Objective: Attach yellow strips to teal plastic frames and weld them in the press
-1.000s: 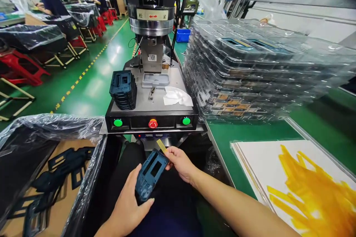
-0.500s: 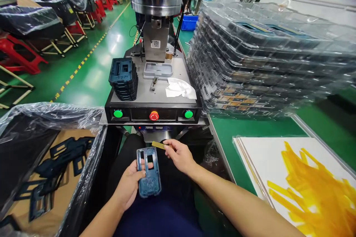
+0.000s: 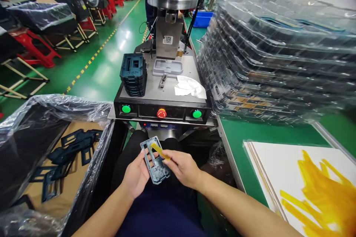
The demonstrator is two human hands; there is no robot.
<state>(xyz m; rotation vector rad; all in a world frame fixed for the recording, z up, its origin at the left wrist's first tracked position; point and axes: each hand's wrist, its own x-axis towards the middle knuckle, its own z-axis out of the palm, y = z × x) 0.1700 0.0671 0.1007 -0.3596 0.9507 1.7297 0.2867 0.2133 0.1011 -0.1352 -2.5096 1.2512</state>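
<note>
Over my lap, my left hand [image 3: 137, 174] grips a dark blue plastic housing [image 3: 159, 170] with rectangular openings, its length tilted and its ribbed inner side showing. My right hand [image 3: 182, 166] pinches a thin yellow strip [image 3: 157, 149] between thumb and fingers. The strip's far end lies over the upper part of the housing; whether it touches the plastic I cannot tell. Ahead of my hands, a stack of similar dark housings [image 3: 133, 76] stands on the press table, beside a grey fixture [image 3: 168, 67] under the press head.
A plastic-lined bin [image 3: 63, 100] at left holds loose dark frames [image 3: 73, 146]. On the right are stacked clear trays [image 3: 267, 63] and a white sheet with yellow strips [image 3: 317, 189]. The press front [image 3: 144, 109] carries green buttons and a red stop button. White cloth [image 3: 190, 87] lies by the fixture.
My right hand has brought the yellow strip left and down over the housing. My left hand has turned the housing so it tilts the other way. The camera view has shifted left.
</note>
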